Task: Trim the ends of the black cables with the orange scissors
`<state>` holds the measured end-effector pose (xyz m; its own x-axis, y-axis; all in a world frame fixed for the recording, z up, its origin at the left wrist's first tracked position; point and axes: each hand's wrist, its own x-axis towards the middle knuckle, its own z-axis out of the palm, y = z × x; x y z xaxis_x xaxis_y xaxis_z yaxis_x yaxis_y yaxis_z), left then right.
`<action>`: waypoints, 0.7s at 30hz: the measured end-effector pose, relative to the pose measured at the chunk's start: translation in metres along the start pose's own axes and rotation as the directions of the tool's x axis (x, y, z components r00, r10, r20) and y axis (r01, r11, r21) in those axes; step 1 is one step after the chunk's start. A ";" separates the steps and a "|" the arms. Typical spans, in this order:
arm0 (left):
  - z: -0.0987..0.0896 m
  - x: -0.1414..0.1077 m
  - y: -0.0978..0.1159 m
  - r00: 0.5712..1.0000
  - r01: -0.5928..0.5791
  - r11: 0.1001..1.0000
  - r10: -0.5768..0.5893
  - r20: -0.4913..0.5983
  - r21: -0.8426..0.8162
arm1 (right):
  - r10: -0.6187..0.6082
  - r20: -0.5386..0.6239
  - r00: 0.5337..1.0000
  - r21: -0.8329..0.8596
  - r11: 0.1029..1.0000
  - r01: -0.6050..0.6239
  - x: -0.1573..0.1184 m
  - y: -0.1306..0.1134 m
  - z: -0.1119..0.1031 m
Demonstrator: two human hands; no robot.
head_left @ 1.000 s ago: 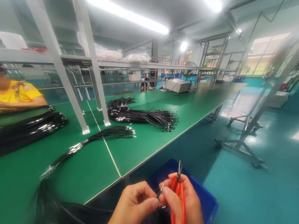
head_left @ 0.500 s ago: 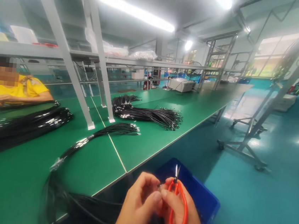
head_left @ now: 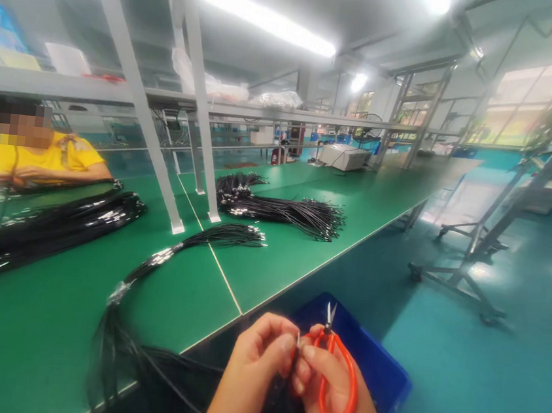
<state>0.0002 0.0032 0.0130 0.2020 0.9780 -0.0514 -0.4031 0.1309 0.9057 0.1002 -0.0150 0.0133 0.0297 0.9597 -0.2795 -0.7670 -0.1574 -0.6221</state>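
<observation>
At the lower middle, my left hand [head_left: 268, 353] is closed in a pinch with thumb and fingers on a thin black cable end [head_left: 298, 341], which shows a pale tip. Close against it, my right hand [head_left: 325, 369] is shut on a pair of orange-handled scissors [head_left: 350, 398]. The blades point up and stand slightly apart, away from the cable. Thumb and fingertips of the right hand also meet at the cable end. Black cables [head_left: 175, 367] run from the bench edge down toward my lap, partly hidden by the left forearm.
A blue bin [head_left: 377, 368] stands below and behind my hands. On the green bench [head_left: 188, 289] lie a tied cable bundle [head_left: 152, 262] and bigger black bundles [head_left: 285, 212]. Shelf posts [head_left: 202, 93] rise from it. Across sits a person in a yellow top [head_left: 79, 156]. Wheeled racks [head_left: 461, 275] stand right.
The view has shifted slightly, so the bench and bundles appear farther right. My fingertips have shifted on the cable end, and its pale tip now points up between them. The scissors stay in my right hand.
</observation>
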 end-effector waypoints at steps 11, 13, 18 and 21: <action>-0.010 -0.003 0.006 0.882 -0.307 0.720 0.461 -0.098 0.623 | 0.025 -0.001 1.000 0.065 0.998 -0.025 0.003 -0.005 0.004; -0.011 -0.004 0.008 0.846 -0.334 0.598 0.531 -0.047 0.728 | 0.031 0.020 0.999 0.091 0.995 -0.032 0.004 -0.004 0.006; -0.019 -0.004 0.010 0.838 -0.301 0.546 0.543 -0.057 0.782 | 0.036 0.027 0.999 0.083 0.996 -0.038 0.003 -0.002 0.009; -0.020 -0.007 0.010 0.934 -0.252 0.730 0.356 -0.038 0.636 | 0.010 0.021 1.000 0.065 0.998 -0.011 0.001 -0.002 0.011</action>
<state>-0.0233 0.0012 0.0135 0.0108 0.9660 0.2582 0.2223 -0.2540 0.9413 0.0946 -0.0108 0.0221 0.0085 0.9628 -0.2701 -0.8070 -0.1529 -0.5704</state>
